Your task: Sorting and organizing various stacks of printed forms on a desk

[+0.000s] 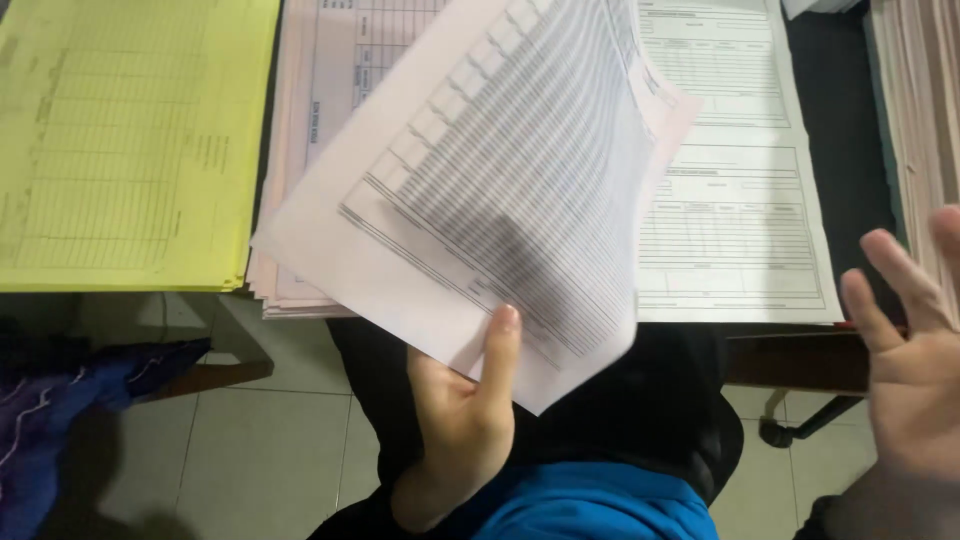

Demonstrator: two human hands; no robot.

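Observation:
My left hand (458, 420) grips the near edge of a pale pink printed form sheet (500, 180), thumb on top, and holds it tilted above the desk. The sheet carries a ruled table and covers part of a pink stack (300, 200) and a white stack (740, 200). At the right edge my right hand (905, 340) is open, fingers spread, holding nothing, just off the near right corner of the white stack.
A yellow stack of forms (120, 140) lies at the left on the dark desk (840, 120). Another pale stack (925, 110) sits at the far right. Below are a tiled floor (270, 450), a blue cloth (60, 410) and a chair caster (775, 432).

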